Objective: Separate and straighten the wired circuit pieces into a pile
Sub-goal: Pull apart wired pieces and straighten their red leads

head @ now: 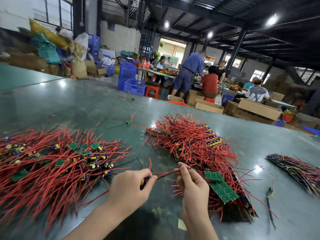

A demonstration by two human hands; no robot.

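Observation:
My left hand (129, 188) grips a small circuit piece (144, 181) with a yellow and blue part, just above the green table (86, 104). Red and black wires (167, 174) run from it to my right hand (193, 186), which pinches them between thumb and fingers. A tangled heap of red-wired circuit pieces (52, 163) lies to the left. To the right lies an ordered pile of wired pieces (194, 146), with green boards (222, 189) showing at its near end beside my right hand.
A darker bundle of wired pieces (297, 168) lies at the far right, with a stray piece (270, 191) near it. Single loose pieces (128, 121) lie farther back. Beyond the table edge, people work at benches among blue crates (134, 86) and cardboard boxes (259, 110).

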